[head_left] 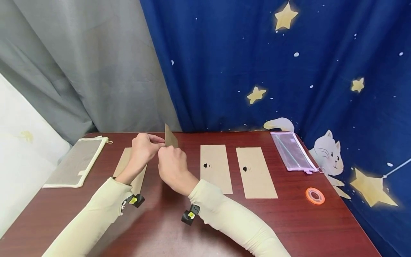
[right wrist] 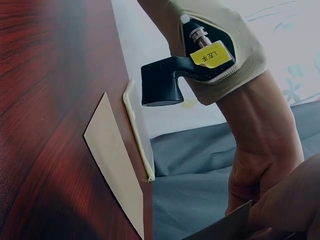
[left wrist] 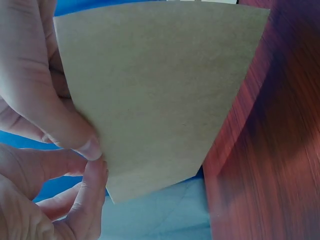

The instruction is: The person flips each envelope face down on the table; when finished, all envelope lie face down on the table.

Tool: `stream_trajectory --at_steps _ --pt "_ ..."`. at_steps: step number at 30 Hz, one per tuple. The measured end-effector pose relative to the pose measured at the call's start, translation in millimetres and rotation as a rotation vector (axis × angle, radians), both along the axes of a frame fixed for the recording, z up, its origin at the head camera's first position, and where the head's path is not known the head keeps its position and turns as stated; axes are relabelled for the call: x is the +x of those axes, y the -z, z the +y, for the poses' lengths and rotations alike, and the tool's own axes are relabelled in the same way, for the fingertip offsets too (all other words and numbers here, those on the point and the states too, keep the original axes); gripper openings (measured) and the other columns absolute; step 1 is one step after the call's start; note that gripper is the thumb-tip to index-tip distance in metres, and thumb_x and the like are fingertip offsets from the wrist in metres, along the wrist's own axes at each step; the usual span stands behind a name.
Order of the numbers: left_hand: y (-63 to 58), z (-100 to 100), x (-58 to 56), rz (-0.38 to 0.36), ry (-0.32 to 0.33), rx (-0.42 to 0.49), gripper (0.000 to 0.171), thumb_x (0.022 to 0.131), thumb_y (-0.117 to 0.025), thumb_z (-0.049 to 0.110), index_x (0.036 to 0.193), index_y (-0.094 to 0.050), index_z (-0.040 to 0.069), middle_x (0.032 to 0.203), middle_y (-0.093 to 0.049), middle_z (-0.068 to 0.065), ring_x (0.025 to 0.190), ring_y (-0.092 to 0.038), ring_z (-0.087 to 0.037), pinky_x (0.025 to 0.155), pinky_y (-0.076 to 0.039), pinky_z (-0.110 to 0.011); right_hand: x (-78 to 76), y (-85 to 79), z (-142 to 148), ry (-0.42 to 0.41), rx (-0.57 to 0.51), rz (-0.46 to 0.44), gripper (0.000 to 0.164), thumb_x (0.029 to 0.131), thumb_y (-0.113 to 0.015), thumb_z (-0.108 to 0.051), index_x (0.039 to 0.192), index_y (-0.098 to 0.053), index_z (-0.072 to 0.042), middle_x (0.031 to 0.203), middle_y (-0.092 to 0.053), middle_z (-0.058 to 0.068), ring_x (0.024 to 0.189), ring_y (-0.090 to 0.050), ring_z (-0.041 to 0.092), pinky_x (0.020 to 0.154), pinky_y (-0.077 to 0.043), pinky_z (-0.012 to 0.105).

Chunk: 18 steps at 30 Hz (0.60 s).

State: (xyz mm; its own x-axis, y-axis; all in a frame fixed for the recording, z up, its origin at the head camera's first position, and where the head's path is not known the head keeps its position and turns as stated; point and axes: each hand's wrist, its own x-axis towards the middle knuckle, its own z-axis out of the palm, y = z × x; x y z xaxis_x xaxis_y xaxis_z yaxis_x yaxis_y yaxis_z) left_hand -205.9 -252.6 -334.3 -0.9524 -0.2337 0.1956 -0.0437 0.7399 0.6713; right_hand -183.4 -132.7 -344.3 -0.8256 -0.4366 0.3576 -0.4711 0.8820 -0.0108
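Nearest to the camera on my head are my own cream sleeves [head_left: 237, 217], each with a small black wrist camera [head_left: 188, 216] near the cuff. A little farther, my two hands are close together. My right hand [head_left: 173, 167] is curled around the edge of a kraft paper piece [head_left: 170, 137]. My left hand [head_left: 142, 147] reaches it from the left side, and its finger and thumb seem to pinch the same edge, just beside the right thumb.

This shared edge is, I judge, the relation that matters most: neither hand is clearly nearer to the piece. It is held upright, one broad face toward my left wrist, so from my head it shows almost edge-on. My right hand covers its lower part, therefore I cannot tell how its long axis runs.

Under my left wrist, a second kraft piece [head_left: 137, 180] lies on the table [head_left: 147, 235]. To the right of my right hand lie two hat-printed kraft pieces [head_left: 216, 175], side by side and apart, their long axes going away from me. Well to the right is an orange tape roll [head_left: 309, 196]. Farther are a cream-edged zip pouch [head_left: 74, 160] at left and a lilac mesh zip pouch [head_left: 294, 151] at right; last, the star-printed blue curtain [head_left: 221, 53].
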Motion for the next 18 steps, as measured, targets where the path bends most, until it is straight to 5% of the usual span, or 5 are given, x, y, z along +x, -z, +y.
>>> stream_trajectory --at_steps 7,11,14,18 --pt "-0.3 -0.8 2.4 -0.002 0.015 0.040 0.019 0.089 -0.073 0.021 0.096 -0.082 0.006 0.091 -0.079 -0.014 0.078 -0.070 -0.019 0.061 -0.047 -0.019 -1.7 -1.1 5.2 0.019 -0.012 0.003 0.006 0.088 -0.072 -0.020 0.090 -0.077 -0.019 0.081 -0.076 0.001 0.069 -0.072 0.019 0.051 -0.057 0.029" --pt "9.7 -9.3 5.6 -0.072 0.055 0.311 0.029 0.096 -0.064 0.017 0.110 -0.074 -0.008 0.086 -0.079 -0.014 0.068 -0.073 -0.004 0.067 -0.060 -0.016 -5.1 -4.2 10.8 0.033 -0.057 -0.025 0.004 0.088 -0.072 -0.018 0.086 -0.075 -0.018 0.080 -0.075 0.002 0.070 -0.073 0.020 0.052 -0.058 0.029" --pt "25.8 -16.9 5.2 -0.153 0.101 0.556 0.037 0.101 -0.055 0.009 0.122 -0.060 -0.021 0.082 -0.077 -0.010 0.069 -0.074 -0.004 0.071 -0.063 -0.021 -6.5 -7.6 15.0 0.023 -0.092 -0.056 0.005 0.089 -0.071 -0.017 0.086 -0.075 -0.015 0.082 -0.076 0.004 0.071 -0.073 0.021 0.054 -0.059 0.030" --pt "48.9 -21.0 -1.5 -0.300 0.163 0.747 0.042 0.104 -0.046 0.005 0.134 -0.046 -0.024 0.081 -0.072 -0.001 0.073 -0.073 -0.007 0.075 -0.064 -0.026 -5.9 -12.5 19.2 0.019 -0.116 -0.084 0.005 0.089 -0.071 -0.016 0.088 -0.075 -0.015 0.082 -0.075 0.004 0.074 -0.074 0.022 0.056 -0.060 0.031"
